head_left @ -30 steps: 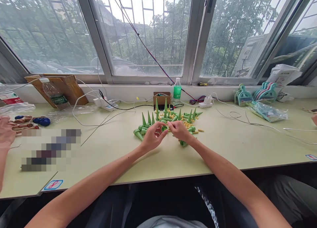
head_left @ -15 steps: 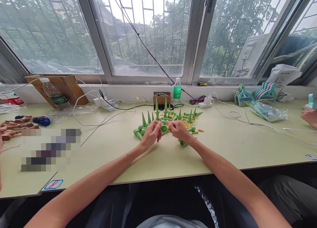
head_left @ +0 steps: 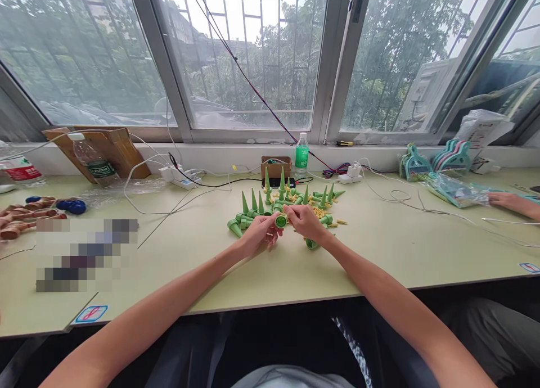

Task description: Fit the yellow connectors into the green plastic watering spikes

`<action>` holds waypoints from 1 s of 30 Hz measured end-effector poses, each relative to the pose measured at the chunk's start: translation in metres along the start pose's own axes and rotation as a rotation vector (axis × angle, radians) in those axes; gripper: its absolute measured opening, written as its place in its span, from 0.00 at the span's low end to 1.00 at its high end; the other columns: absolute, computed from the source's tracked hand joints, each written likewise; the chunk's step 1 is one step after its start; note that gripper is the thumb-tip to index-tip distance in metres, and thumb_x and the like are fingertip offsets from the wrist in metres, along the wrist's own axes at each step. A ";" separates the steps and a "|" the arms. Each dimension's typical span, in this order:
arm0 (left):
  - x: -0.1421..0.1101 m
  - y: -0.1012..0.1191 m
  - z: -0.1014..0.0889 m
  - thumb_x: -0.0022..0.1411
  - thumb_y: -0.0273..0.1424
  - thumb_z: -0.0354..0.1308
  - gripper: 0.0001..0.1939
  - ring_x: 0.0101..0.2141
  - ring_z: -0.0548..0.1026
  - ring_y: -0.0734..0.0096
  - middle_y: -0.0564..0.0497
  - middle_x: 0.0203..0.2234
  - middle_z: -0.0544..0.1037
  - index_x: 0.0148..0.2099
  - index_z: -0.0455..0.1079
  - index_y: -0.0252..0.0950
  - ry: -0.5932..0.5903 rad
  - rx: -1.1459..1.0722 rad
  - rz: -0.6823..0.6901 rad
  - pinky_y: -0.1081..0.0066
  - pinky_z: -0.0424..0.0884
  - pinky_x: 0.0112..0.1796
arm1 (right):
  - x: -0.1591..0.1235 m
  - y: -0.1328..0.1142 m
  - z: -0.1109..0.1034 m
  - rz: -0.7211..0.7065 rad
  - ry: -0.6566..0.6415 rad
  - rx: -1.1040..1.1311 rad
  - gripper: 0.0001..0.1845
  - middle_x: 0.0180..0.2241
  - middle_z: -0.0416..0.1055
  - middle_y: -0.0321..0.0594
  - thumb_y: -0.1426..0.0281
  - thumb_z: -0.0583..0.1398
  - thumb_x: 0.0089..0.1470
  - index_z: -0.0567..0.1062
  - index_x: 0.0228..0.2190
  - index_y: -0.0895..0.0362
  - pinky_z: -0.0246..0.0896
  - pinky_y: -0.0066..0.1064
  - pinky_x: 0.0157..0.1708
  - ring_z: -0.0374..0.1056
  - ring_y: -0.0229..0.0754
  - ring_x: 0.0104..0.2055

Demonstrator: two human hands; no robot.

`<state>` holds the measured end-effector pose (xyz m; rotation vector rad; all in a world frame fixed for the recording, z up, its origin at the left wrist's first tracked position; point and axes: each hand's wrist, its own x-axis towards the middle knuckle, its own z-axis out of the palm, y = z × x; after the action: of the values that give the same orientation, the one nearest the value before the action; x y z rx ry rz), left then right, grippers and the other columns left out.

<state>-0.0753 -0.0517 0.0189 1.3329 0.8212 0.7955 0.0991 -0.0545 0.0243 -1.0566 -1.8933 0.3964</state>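
My left hand (head_left: 259, 234) is closed around a green plastic watering spike (head_left: 280, 221), whose round hollow end faces me. At the spike's upper right, my right hand (head_left: 304, 222) pinches with thumb and forefinger; what lies between those fingertips is hidden. Just beyond both hands is a cluster of similar green cones (head_left: 282, 183), some upright and some on their sides. Small yellow sticks (head_left: 319, 212) are scattered among them. One more green piece (head_left: 311, 243) lies under my right wrist.
A small cardboard box (head_left: 275, 167) and a green-labelled bottle (head_left: 301, 152) stand behind the cluster. White cables (head_left: 396, 195) and power strips run along the back. Wooden toys (head_left: 34, 216) lie left. At right, another person's hand (head_left: 508, 201) touches bagged teal items (head_left: 458, 190).
My left hand has shifted slightly down, its fingers moving beneath the green spike. My right hand stays nearly in place. The other person's hand at right has moved left to the bagged items.
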 end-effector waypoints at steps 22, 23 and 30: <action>-0.004 0.000 -0.001 0.59 0.47 0.59 0.19 0.15 0.64 0.79 0.56 0.14 0.67 0.34 0.67 0.34 0.066 0.175 0.191 0.77 0.61 0.17 | 0.000 0.002 0.000 -0.005 -0.069 -0.004 0.27 0.16 0.56 0.32 0.54 0.45 0.64 0.57 0.18 0.56 0.45 0.29 0.24 0.50 0.33 0.20; -0.004 0.000 -0.001 0.59 0.47 0.59 0.19 0.15 0.64 0.79 0.56 0.14 0.67 0.33 0.66 0.34 0.069 0.200 0.217 0.77 0.61 0.17 | 0.000 0.002 0.000 -0.007 -0.070 -0.003 0.27 0.16 0.56 0.32 0.54 0.45 0.64 0.57 0.18 0.56 0.45 0.29 0.24 0.50 0.33 0.20; -0.006 0.002 0.000 0.59 0.46 0.59 0.18 0.15 0.65 0.79 0.58 0.14 0.66 0.34 0.65 0.35 0.100 0.288 0.312 0.77 0.61 0.18 | 0.000 0.002 0.000 -0.008 -0.070 -0.010 0.27 0.16 0.56 0.32 0.55 0.45 0.64 0.57 0.18 0.56 0.46 0.29 0.24 0.50 0.34 0.20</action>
<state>-0.0788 -0.0567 0.0209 1.7169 0.8393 1.0220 0.0999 -0.0528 0.0226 -1.0539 -1.9629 0.4250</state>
